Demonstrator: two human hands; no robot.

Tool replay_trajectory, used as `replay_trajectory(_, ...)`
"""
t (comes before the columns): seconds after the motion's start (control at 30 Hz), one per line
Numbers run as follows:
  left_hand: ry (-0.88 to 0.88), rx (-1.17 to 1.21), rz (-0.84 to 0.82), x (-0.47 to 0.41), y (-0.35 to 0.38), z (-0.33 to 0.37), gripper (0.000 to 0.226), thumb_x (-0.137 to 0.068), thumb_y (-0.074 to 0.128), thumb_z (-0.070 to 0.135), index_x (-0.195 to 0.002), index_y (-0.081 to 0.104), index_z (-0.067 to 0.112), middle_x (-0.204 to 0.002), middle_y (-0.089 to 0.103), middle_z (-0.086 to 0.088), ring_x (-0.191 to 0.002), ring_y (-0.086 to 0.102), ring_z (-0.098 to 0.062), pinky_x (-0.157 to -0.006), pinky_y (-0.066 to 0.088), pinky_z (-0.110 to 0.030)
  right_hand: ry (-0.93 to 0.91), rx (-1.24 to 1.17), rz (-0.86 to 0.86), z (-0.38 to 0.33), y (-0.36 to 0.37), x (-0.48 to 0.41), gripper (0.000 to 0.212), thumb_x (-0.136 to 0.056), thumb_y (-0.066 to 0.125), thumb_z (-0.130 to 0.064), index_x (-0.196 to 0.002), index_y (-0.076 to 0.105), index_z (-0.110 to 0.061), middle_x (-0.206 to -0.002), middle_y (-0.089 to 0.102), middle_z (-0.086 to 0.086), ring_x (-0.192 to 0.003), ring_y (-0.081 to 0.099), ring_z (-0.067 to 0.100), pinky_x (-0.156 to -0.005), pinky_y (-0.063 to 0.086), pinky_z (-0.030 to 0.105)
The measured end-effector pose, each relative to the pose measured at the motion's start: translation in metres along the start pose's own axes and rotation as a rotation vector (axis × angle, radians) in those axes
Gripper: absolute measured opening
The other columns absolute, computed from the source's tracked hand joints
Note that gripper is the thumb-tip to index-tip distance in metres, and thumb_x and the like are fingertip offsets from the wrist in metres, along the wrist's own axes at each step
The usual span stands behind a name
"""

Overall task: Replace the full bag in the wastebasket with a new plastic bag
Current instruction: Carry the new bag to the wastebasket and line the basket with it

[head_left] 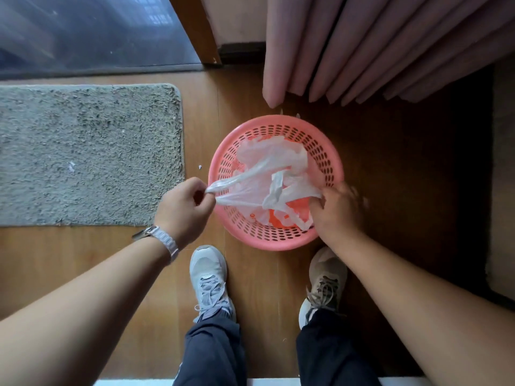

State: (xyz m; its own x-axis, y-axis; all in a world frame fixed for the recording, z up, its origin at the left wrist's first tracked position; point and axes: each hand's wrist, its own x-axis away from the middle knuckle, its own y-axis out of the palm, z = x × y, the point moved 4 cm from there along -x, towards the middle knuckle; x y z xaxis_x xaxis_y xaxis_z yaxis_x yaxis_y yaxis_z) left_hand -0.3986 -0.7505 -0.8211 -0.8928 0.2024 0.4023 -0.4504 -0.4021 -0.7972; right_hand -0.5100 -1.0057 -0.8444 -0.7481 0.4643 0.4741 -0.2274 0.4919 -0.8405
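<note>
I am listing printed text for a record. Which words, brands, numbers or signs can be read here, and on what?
None can be read. The translucent white plastic bag, the round pink perforated plastic wastebasket, the white-strapped wristwatch and the pale laced sneakers show no legible mark.

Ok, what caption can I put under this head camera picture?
A person's left hand and right hand stretch a clear plastic bag across a pink wastebasket near a grey mat.
</note>
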Motion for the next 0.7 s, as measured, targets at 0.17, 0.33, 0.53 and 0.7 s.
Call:
replay_trajectory(0.17,-0.198,-0.042,0.052,0.016,-0.022,-0.049,0.021,-0.088,0.060,0.032,-0.075,0.057,0.015,-0.064,0.057,0.002,-0.069,0.054,-0.030,-0.061,0.038,-0.034,0.198,-0.340,0.030,0.020,-0.011,0.013,0.023,-0.093,0.048,-0.023,-0.097,0.065,-0.009,-0.098,0.056,0.010,-0.097,0.057,0.034,-0.082,0.044,0.037)
replay_trajectory(0.33,-0.178,-0.092,-0.028,0.039,-0.020,-0.052,0.024,-0.088,0.060,0.035,-0.073,0.056,0.017,-0.065,0.057,0.002,-0.068,0.056,-0.028,-0.059,0.038,-0.034,0.311,-0.667,-0.022,0.042,-0.009,0.040,0.026,-0.095,0.056,-0.027,-0.114,0.057,-0.009,-0.100,0.062,0.010,-0.087,0.059,0.025,-0.070,0.040,0.030)
replay_trajectory(0.53,0.111,-0.154,0.118,0.054,-0.018,-0.013,0.031,-0.081,0.066,0.040,-0.078,0.047,0.016,-0.078,0.048,0.000,-0.066,0.048,-0.024,-0.057,0.032,-0.030,0.037,-0.487,-0.020,0.036,-0.013,0.064,0.025,-0.091,0.058,-0.024,-0.069,0.059,-0.012,-0.066,0.059,0.003,-0.065,0.055,0.021,-0.060,0.042,0.033)
replay_trajectory(0.7,0.700,-0.158,0.038,0.064,0.004,0.044,0.018,-0.080,0.057,0.026,-0.084,0.057,0.009,-0.087,0.058,-0.012,-0.070,0.057,-0.032,-0.056,0.048,-0.038,-0.476,-0.313,0.035,-0.014,-0.024,0.083,0.015,-0.081,0.055,-0.022,-0.084,0.065,-0.011,-0.083,0.060,0.002,-0.079,0.056,0.021,-0.070,0.046,0.034)
